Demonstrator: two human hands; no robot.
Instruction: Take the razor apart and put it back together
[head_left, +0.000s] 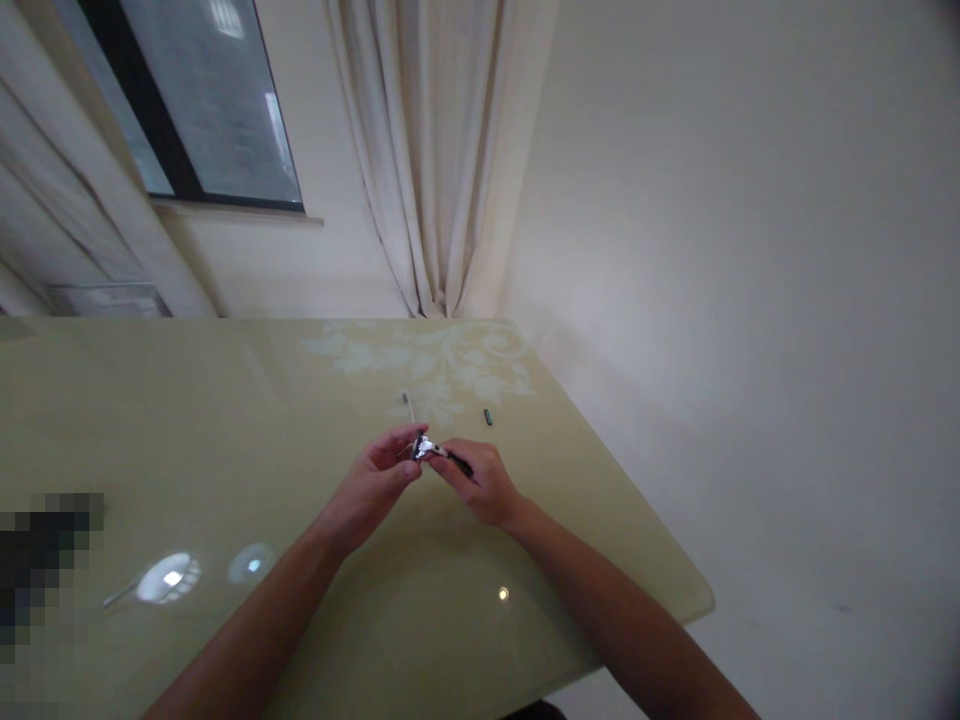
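Observation:
Both hands meet over the middle of the glossy table point(360, 590). My right hand point(480, 482) is closed around the dark handle of a small razor-like tool point(430, 449) with a shiny silver head. My left hand point(386, 475) has its thumb and fingertips pressed on the dark edge of that head. Just beyond the hands lies a thin pale stick-like item point(408, 404) with a darker tip; its near end reaches the left fingertips. A small dark green-black piece point(487, 417) rests on the table to the right of it.
The table's right edge slants down toward a rounded corner point(709, 600), beside a plain wall point(735, 300). Curtains point(427, 150) and a window point(217, 100) are behind the table. A pixelated dark area point(45, 550) covers the left side. Lamp reflections show on the tabletop.

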